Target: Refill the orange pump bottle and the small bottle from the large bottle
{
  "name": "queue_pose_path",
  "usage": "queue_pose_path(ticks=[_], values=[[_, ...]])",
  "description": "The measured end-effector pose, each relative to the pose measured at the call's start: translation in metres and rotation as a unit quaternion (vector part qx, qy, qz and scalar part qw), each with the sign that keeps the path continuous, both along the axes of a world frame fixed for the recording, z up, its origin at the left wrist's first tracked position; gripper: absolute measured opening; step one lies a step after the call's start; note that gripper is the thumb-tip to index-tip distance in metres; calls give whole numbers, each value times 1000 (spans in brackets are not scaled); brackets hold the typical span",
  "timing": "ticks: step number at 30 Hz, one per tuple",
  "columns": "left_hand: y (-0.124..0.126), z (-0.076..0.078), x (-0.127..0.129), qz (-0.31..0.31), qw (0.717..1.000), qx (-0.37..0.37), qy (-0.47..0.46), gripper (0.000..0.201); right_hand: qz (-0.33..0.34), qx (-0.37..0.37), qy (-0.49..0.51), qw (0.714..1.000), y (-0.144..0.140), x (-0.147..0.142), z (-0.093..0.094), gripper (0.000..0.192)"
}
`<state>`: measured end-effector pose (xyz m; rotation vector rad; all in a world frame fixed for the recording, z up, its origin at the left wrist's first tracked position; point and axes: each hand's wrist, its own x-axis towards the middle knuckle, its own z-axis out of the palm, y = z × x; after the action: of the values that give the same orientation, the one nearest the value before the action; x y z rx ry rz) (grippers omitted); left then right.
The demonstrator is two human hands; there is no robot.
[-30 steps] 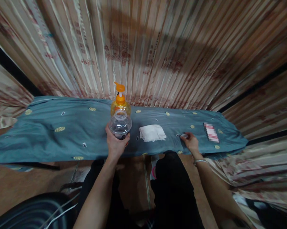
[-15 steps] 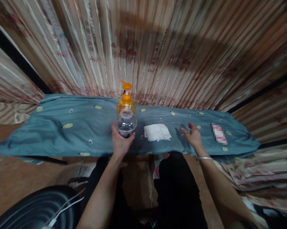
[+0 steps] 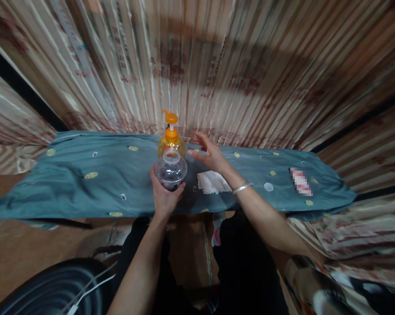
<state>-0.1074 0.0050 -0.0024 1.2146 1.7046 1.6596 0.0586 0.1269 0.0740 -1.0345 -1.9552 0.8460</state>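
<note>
My left hand (image 3: 166, 197) is wrapped round a clear plastic bottle (image 3: 171, 168) with a short, uncapped neck and wide shoulders. It stands upright, and its lower part is hidden by my fingers. Right behind it is a pump bottle (image 3: 171, 146) of yellow liquid with an orange pump head. My right hand (image 3: 210, 153) hovers just right of the pump bottle, fingers apart and nothing in them. Below my right wrist lies a folded white cloth (image 3: 212, 183), partly covered by that arm. Farther right is a small round white disc (image 3: 268, 187), which looks like a cap.
All this rests on a narrow table under a teal patterned cloth (image 3: 69, 175). A blurred-out red and white packet (image 3: 301, 181) lies at the right. Pleated curtains (image 3: 197, 65) hang close behind the table. A black ribbed stool (image 3: 53, 288) and a white cable are at lower left.
My right hand has swung left and away from me, from the right of the cloth to beside the pump bottle. The white disc shows where that hand was. My left hand keeps its hold.
</note>
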Motion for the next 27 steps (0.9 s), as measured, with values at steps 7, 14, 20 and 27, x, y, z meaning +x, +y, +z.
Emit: queue_pose_path(ticks=[7, 14, 20, 27], values=[[-2, -2, 0, 2, 1000, -4, -8, 111, 68, -44, 69, 994, 11, -35, -9, 107], [-1, -5, -1, -1, 1000, -6, -11, 112, 141, -82, 82, 983, 30, -53, -1, 87], [-1, -1, -1, -2, 1000, -5, -9, 107, 123, -42, -3, 991, 30, -56, 15, 61], [-2, 0, -3, 20, 1000, -15, 10, 105, 19, 35, -60, 997, 14, -34, 33, 50]])
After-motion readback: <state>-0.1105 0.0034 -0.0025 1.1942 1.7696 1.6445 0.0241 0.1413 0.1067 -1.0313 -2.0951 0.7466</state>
